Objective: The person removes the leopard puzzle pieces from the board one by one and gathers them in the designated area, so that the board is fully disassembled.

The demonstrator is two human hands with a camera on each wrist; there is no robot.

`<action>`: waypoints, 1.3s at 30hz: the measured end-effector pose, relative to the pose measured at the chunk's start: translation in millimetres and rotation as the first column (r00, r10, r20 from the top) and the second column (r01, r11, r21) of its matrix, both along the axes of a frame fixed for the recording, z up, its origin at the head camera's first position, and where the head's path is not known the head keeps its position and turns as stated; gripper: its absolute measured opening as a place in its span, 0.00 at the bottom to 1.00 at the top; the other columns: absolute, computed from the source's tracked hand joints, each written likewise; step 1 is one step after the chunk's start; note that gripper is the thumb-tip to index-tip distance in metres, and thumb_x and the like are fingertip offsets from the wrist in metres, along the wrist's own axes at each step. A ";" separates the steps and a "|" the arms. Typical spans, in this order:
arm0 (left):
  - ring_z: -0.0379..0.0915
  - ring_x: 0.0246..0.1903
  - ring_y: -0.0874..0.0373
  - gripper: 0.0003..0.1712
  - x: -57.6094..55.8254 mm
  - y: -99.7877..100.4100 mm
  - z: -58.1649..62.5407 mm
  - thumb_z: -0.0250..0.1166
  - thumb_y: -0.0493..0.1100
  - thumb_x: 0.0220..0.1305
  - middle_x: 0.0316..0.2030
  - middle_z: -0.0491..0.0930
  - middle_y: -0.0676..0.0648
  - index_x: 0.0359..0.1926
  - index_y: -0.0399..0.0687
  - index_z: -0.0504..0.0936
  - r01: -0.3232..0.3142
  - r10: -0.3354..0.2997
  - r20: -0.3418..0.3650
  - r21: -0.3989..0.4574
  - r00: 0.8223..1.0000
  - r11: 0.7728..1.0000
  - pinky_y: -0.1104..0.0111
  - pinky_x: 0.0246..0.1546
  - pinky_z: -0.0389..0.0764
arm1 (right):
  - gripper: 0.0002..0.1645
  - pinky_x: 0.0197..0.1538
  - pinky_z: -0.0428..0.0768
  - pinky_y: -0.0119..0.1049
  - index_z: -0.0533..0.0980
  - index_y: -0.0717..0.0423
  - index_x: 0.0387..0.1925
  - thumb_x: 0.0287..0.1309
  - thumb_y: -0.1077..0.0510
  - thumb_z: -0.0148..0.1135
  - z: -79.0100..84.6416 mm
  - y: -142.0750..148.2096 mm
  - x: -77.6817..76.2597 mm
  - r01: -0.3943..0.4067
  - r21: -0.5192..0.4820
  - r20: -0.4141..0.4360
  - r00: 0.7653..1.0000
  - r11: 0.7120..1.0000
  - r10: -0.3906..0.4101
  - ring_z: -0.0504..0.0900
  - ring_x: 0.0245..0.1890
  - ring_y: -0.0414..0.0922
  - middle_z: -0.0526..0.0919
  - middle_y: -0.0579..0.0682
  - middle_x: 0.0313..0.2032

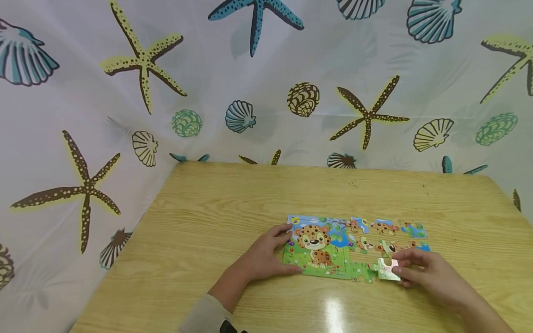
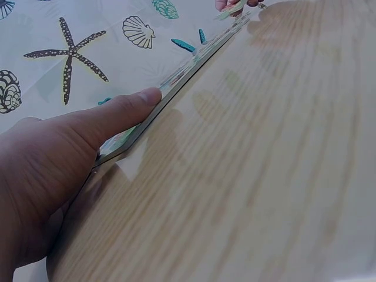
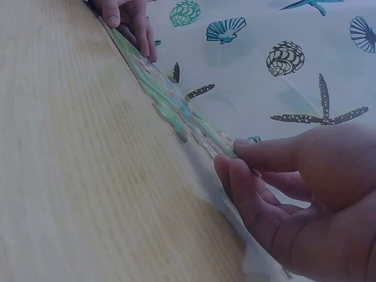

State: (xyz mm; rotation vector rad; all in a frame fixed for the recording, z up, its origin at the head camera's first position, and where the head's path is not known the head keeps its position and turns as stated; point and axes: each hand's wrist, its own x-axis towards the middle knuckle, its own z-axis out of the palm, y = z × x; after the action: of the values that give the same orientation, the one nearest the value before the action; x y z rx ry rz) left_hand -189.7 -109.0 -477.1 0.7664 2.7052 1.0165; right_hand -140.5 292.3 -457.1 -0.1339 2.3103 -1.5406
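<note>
My right hand (image 1: 429,275) pinches a jigsaw puzzle piece (image 1: 388,269) between thumb and fingers, tilted above the table with a glare on its face. In the right wrist view the same piece (image 3: 226,144) shows nearly edge-on at the fingertips. Beside it lies a green corner puzzle piece (image 1: 361,272). My left hand (image 1: 266,254) rests at the left side of a picture board (image 1: 318,247) with a cartoon leopard, its fingers at the left edge and its thumb (image 2: 132,108) stretched along the near edge.
Spaced rows of puzzle pieces (image 1: 385,227) with leopard parts lie right of the board, some partly behind my right hand. The wooden table (image 1: 233,194) ends at the back against a white cloth (image 1: 266,88) printed with shells and starfish.
</note>
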 end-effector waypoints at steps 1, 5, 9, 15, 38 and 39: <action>0.52 0.76 0.47 0.59 -0.1 0.1 -0.5 0.77 0.66 0.48 0.76 0.57 0.51 0.73 0.41 0.63 0.001 -0.001 -0.002 -0.002 1.000 1.000 0.52 0.74 0.61 | 0.31 0.40 0.88 0.37 0.71 0.72 0.58 0.63 0.53 0.67 -0.4 1.7 0.1 0.000 0.000 0.005 1.000 1.000 0.000 0.85 0.35 0.42 0.79 0.56 0.42; 0.52 0.76 0.47 0.59 -0.6 0.4 -2.3 0.77 0.66 0.48 0.76 0.57 0.51 0.74 0.41 0.63 0.003 -0.003 0.001 -0.003 1.000 1.000 0.51 0.74 0.62 | 0.31 0.41 0.88 0.37 0.70 0.74 0.58 0.63 0.54 0.67 -0.9 9.1 0.5 -0.010 -0.011 0.010 1.000 1.000 0.010 0.85 0.36 0.42 0.80 0.56 0.43; 0.52 0.76 0.47 0.59 0.0 0.9 -2.1 0.77 0.65 0.48 0.76 0.56 0.50 0.74 0.41 0.63 0.001 -0.001 0.012 0.006 1.000 1.000 0.50 0.74 0.62 | 0.31 0.41 0.88 0.36 0.70 0.75 0.57 0.63 0.55 0.67 -1.0 14.6 -0.1 -0.024 -0.010 0.012 1.000 1.000 0.024 0.84 0.36 0.39 0.80 0.55 0.42; 0.53 0.76 0.45 0.58 1.6 0.7 -2.0 0.77 0.65 0.49 0.76 0.57 0.49 0.73 0.41 0.64 -0.001 0.000 0.015 0.018 1.000 1.000 0.48 0.73 0.62 | 0.28 0.38 0.88 0.37 0.72 0.74 0.55 0.63 0.56 0.67 -0.5 17.4 0.7 -0.039 0.030 0.004 0.999 0.999 0.038 0.84 0.34 0.42 0.81 0.56 0.40; 0.53 0.76 0.46 0.59 -0.5 0.7 -1.7 0.76 0.67 0.48 0.76 0.57 0.52 0.73 0.42 0.64 -0.006 0.006 -0.006 0.005 1.000 1.000 0.50 0.74 0.61 | 0.26 0.34 0.87 0.35 0.75 0.69 0.53 0.59 0.56 0.70 6.2 8.2 4.5 0.044 0.194 -0.031 0.999 0.980 -0.039 0.84 0.32 0.42 0.80 0.57 0.43; 0.53 0.76 0.47 0.59 -0.9 1.1 -1.2 0.76 0.67 0.48 0.76 0.57 0.51 0.73 0.42 0.64 -0.005 0.005 -0.011 0.003 1.000 1.000 0.50 0.74 0.61 | 0.27 0.34 0.87 0.35 0.75 0.68 0.54 0.59 0.55 0.71 7.3 8.5 4.3 0.045 0.192 -0.033 0.999 0.980 -0.039 0.83 0.32 0.42 0.80 0.57 0.43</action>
State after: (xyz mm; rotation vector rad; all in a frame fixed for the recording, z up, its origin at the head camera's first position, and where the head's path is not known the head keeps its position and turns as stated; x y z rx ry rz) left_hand -190.6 -107.9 -478.2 0.7686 2.7163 1.0201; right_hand -136.2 300.7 -449.7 -0.0584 2.4843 -1.3326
